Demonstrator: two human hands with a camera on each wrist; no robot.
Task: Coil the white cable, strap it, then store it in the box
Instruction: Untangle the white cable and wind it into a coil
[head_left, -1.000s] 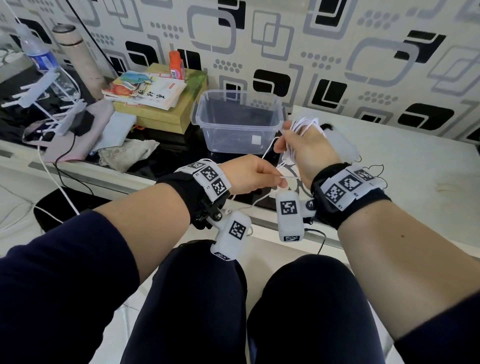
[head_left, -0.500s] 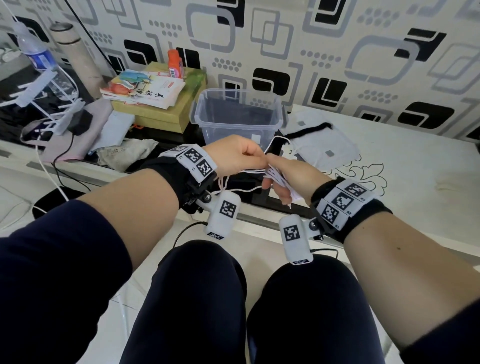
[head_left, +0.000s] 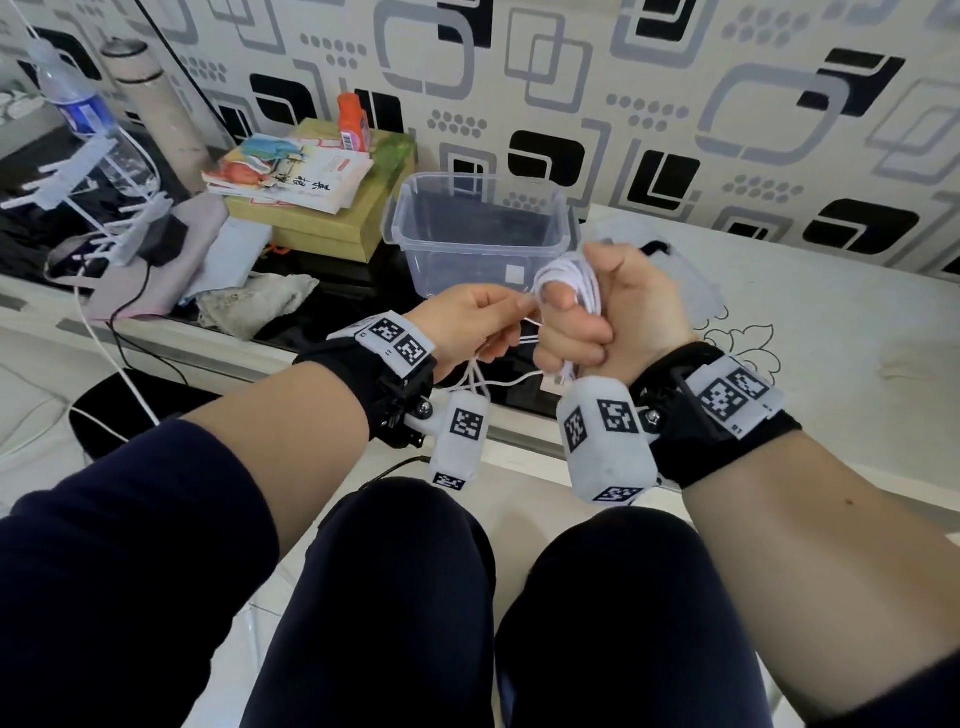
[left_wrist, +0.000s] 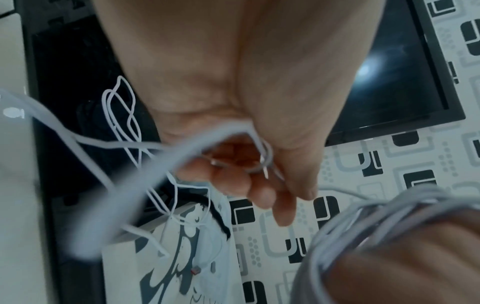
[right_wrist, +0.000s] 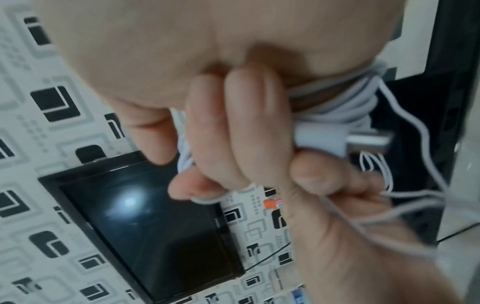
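Observation:
The white cable (head_left: 569, 283) is wound in several loops round my right hand (head_left: 597, 317), whose fingers are curled into a fist over the coil (right_wrist: 345, 102). In the right wrist view the cable's USB plug (right_wrist: 342, 142) sticks out between the fingers. My left hand (head_left: 475, 325) pinches the loose strand (left_wrist: 155, 164) just left of the coil, and slack loops hang below both hands. The clear plastic box (head_left: 480, 234) stands on the dark surface just behind the hands, with nothing seen inside. A black strap (left_wrist: 221, 218) lies on the white table beyond.
A stack of books (head_left: 311, 182) with an orange bottle (head_left: 353, 122) sits left of the box, beside crumpled cloths (head_left: 254, 306) and a water bottle (head_left: 78, 104). The white table (head_left: 831, 338) extends to the right. A dark screen (right_wrist: 155, 226) hangs on the patterned wall.
My right hand has turned upward and closed into a fist with the coil on it, moving up toward the box. My left hand has shifted left and still pinches the strand.

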